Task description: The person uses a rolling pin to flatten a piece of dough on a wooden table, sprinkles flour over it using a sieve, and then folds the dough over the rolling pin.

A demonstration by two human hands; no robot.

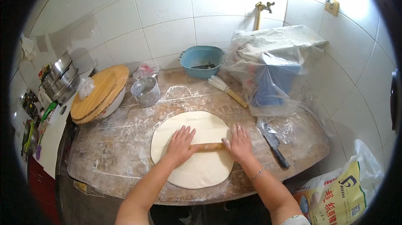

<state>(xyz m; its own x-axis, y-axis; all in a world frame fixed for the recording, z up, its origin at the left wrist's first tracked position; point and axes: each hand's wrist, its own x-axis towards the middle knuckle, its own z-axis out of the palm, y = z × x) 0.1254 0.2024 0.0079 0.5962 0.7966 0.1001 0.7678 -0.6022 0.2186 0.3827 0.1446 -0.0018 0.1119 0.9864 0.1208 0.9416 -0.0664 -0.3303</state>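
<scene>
Rolling pin (pixel 208 146) under both palms (on dough (pixel 192 147))

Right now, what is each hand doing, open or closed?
Left hand: open, palm pressing the thin wooden rolling pin on the round flat pale dough.
Right hand: open, palm pressing the same pin.

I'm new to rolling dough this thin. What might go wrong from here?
The dough sheet already reaches close to the floured board's front edge, so more rolling may push it over. The knife lies just beside the right hand on the rolling pin; a wide stroke might knock it.
</scene>
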